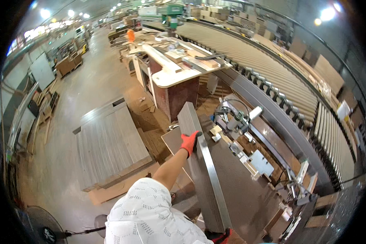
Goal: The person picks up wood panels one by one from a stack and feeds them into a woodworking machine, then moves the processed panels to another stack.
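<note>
A long, thick bundle of grey wood-grain boards [202, 171] slants across the middle, its far end raised above a brown worktable [248, 195]. My left hand [190, 143], in a red and black glove, is closed on its left side about a third of the way from the far end. At the lower edge my right hand [223, 236], gloved the same way, grips the near end; most of its fingers are hidden. A machine head [234, 118] with clamps and hoses stands beside the worktable's far right edge.
At left, a low stack of grey boards [110, 142] lies on cardboard. Ahead stands a cluttered bench [179, 79] with a rounded pale top. A roller conveyor [268, 77] runs along the right. A black fan [38, 225] is at lower left.
</note>
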Demonstrator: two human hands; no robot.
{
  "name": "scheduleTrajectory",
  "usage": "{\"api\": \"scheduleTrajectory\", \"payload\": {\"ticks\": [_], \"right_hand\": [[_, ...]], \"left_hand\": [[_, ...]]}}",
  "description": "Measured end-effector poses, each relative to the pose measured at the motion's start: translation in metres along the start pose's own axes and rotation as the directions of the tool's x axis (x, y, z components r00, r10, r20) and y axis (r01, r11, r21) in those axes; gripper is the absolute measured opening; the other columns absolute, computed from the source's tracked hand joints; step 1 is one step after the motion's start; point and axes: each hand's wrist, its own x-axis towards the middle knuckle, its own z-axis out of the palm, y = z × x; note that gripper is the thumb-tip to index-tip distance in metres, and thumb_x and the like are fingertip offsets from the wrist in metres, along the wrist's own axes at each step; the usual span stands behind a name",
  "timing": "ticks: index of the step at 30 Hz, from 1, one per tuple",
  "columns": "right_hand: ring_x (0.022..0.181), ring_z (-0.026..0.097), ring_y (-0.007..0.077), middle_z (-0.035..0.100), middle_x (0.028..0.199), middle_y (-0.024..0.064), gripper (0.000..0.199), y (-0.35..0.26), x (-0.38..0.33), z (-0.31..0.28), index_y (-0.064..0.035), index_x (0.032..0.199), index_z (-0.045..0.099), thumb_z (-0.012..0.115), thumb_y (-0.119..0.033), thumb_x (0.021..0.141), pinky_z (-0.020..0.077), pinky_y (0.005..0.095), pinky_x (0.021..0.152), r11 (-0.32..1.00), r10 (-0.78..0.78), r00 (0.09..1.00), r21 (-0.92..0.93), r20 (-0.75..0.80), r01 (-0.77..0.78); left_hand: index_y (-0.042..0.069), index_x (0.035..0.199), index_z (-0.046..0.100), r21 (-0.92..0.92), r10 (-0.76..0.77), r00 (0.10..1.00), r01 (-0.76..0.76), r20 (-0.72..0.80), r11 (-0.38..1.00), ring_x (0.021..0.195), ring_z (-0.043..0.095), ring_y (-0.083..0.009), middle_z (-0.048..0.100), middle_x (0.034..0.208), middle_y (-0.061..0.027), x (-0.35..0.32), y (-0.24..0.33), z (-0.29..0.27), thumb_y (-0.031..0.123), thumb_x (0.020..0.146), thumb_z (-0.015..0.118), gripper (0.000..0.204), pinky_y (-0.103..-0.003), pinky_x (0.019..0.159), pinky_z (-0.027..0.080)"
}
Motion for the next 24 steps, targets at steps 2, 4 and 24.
{"api": "scheduleTrajectory", "payload": {"ticks": [2,4,24], "right_hand": [[0.149,0.041,0.0363,0.043,0.164,0.015,0.092,-0.018,-0.015,-0.025,-0.0121,0.16,0.041,0.058,-0.07,0.089,0.0311,0.0539,0.12,0.996,-0.059,0.995,-0.068,-0.078,0.054],[0.149,0.041,0.0359,0.043,0.164,0.015,0.092,-0.035,-0.024,-0.045,-0.0115,0.16,0.041,0.059,-0.069,0.089,0.031,0.0527,0.12,0.988,-0.081,0.995,-0.137,-0.053,0.073],[0.144,0.044,0.0273,0.051,0.149,0.012,0.096,-0.039,-0.013,0.124,-0.0015,0.152,0.048,0.075,-0.059,0.08,0.0278,0.0412,0.123,0.928,0.027,0.881,-0.339,0.473,0.154]], "left_hand": [[0.012,0.14,0.054,-0.169,-0.132,0.966,0.171,0.222,0.971,0.107,0.065,-0.0289,0.064,0.125,-0.015,-0.06,0.028,-0.002,0.059,0.079,0.082,0.082,-0.051,0.09,0.054],[0.015,0.122,0.067,-0.395,-0.062,0.895,0.256,0.442,0.882,0.097,0.067,-0.0238,0.07,0.112,-0.0092,-0.054,0.0,-0.048,0.056,0.083,0.08,0.058,-0.045,0.084,0.055],[0.016,0.113,0.069,-0.778,0.119,0.991,-0.126,-0.066,0.616,0.104,0.068,-0.0263,0.071,0.104,-0.0032,-0.138,0.048,-0.441,0.047,0.088,0.074,0.039,-0.046,0.097,0.055]]}}
